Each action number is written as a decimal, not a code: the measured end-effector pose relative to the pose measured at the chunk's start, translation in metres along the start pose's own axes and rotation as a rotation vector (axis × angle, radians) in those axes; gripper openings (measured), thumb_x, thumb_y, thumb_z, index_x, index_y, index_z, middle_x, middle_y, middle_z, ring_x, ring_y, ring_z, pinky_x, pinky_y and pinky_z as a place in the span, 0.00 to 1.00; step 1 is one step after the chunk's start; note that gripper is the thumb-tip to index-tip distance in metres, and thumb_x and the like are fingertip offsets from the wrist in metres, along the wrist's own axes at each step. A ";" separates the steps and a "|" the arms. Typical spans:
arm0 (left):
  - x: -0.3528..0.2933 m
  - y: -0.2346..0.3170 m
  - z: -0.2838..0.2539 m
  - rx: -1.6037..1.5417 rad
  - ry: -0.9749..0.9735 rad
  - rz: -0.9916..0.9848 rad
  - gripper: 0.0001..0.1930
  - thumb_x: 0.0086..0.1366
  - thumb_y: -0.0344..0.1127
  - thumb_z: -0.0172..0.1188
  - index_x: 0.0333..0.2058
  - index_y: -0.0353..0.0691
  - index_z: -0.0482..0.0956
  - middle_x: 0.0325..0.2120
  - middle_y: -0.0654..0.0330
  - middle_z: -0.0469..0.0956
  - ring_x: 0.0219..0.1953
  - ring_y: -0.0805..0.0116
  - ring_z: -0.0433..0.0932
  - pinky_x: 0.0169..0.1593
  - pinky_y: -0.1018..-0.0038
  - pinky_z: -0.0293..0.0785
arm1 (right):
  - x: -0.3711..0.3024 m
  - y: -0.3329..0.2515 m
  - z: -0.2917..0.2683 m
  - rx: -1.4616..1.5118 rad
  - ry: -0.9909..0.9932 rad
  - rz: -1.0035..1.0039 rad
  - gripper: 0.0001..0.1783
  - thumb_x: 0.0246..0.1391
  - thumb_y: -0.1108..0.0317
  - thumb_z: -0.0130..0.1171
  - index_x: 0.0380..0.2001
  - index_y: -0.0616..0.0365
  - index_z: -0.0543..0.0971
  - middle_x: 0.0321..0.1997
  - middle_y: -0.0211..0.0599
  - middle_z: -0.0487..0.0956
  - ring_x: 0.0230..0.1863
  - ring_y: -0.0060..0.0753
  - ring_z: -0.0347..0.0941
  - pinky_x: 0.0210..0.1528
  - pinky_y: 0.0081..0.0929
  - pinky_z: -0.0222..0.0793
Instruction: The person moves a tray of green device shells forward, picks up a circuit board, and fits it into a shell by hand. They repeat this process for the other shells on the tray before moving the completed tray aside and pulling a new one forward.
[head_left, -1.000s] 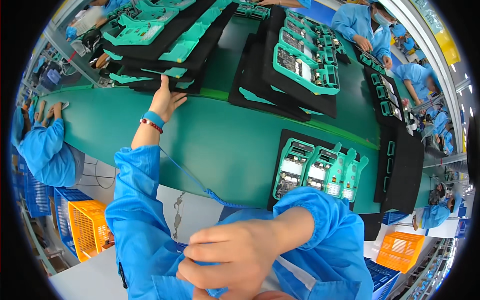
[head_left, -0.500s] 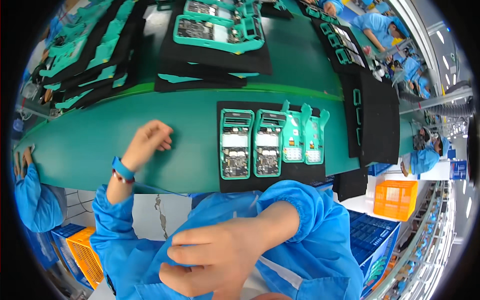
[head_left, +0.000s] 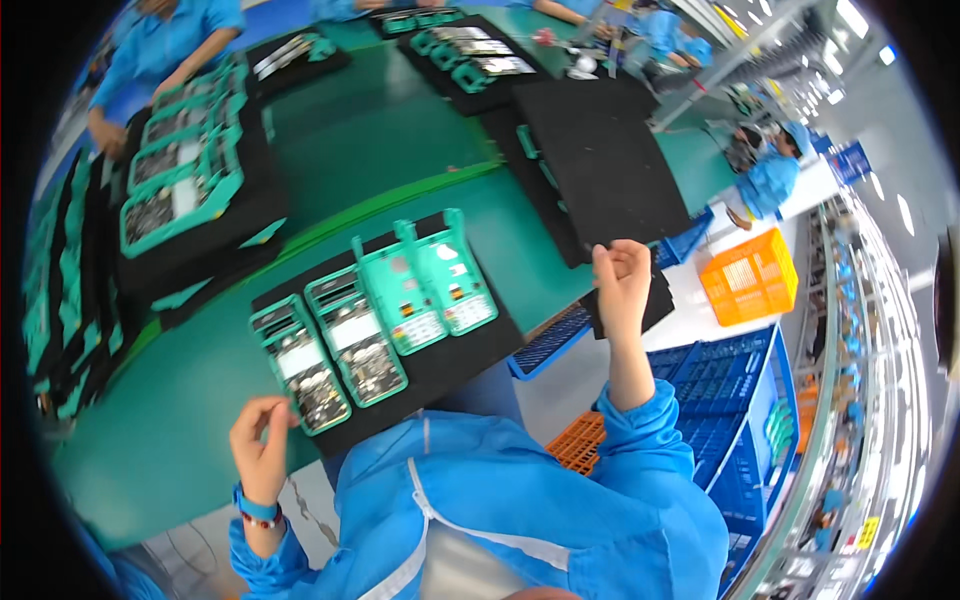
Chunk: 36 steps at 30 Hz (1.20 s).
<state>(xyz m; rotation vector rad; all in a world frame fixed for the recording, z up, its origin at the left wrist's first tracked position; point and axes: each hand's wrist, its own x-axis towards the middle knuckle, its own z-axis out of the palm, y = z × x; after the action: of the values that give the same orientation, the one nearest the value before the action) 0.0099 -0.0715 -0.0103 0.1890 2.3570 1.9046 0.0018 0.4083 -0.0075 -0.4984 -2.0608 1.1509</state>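
Note:
A black tray (head_left: 440,365) lies on the green belt in front of me, carrying several teal fixtures (head_left: 355,335) with circuit boards in them. My left hand (head_left: 262,445) hovers at the tray's near left corner, thumb and forefinger pinched together; nothing shows between them. A blue band sits on that wrist. My right hand (head_left: 622,285) is stretched out to the right with its fingers closed on the near corner of a large black foam sheet (head_left: 605,165). A smaller black piece (head_left: 655,305) lies just under that hand.
More black trays of teal fixtures (head_left: 175,195) lie on the green belt (head_left: 400,150) at left and far back. Blue crates (head_left: 740,400) and an orange crate (head_left: 750,275) stand at my right. Other people in blue coats (head_left: 770,180) work around the belt.
My left hand has come back from the belt to the tray's near corner. My right hand has left my chest and reached out right to the black foam sheet. The view has swung right.

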 end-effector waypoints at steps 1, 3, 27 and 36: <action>0.013 -0.017 0.006 -0.027 0.013 -0.008 0.05 0.71 0.27 0.56 0.39 0.31 0.78 0.30 0.61 0.78 0.32 0.76 0.77 0.38 0.79 0.73 | 0.007 0.020 -0.025 0.042 0.114 0.152 0.19 0.59 0.64 0.66 0.46 0.63 0.71 0.34 0.32 0.76 0.30 0.17 0.72 0.28 0.13 0.68; 0.013 -0.038 0.009 -0.042 0.100 0.005 0.06 0.71 0.29 0.56 0.39 0.31 0.77 0.29 0.62 0.78 0.31 0.76 0.77 0.37 0.80 0.73 | 0.022 0.025 -0.049 0.093 0.170 0.492 0.28 0.58 0.53 0.67 0.48 0.66 0.72 0.36 0.34 0.76 0.26 0.16 0.71 0.24 0.12 0.65; 0.020 -0.096 0.010 0.099 0.386 -0.017 0.11 0.74 0.37 0.53 0.43 0.34 0.77 0.26 0.68 0.70 0.28 0.83 0.63 0.33 0.84 0.58 | -0.030 0.440 -0.209 1.286 0.696 0.569 0.13 0.68 0.62 0.53 0.46 0.61 0.76 0.42 0.41 0.82 0.43 0.35 0.80 0.46 0.27 0.82; 0.011 -0.096 0.006 0.078 0.407 -0.037 0.11 0.74 0.37 0.53 0.42 0.35 0.77 0.26 0.68 0.70 0.29 0.83 0.64 0.34 0.85 0.59 | -0.021 0.193 -0.061 0.352 -1.107 0.754 0.20 0.63 0.62 0.60 0.55 0.57 0.76 0.43 0.32 0.84 0.42 0.26 0.82 0.40 0.27 0.78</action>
<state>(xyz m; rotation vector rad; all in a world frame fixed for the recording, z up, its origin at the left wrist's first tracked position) -0.0033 -0.0842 -0.1051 -0.2609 2.6610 1.9914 0.0594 0.5316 -0.1588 -0.5328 -2.4881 2.6318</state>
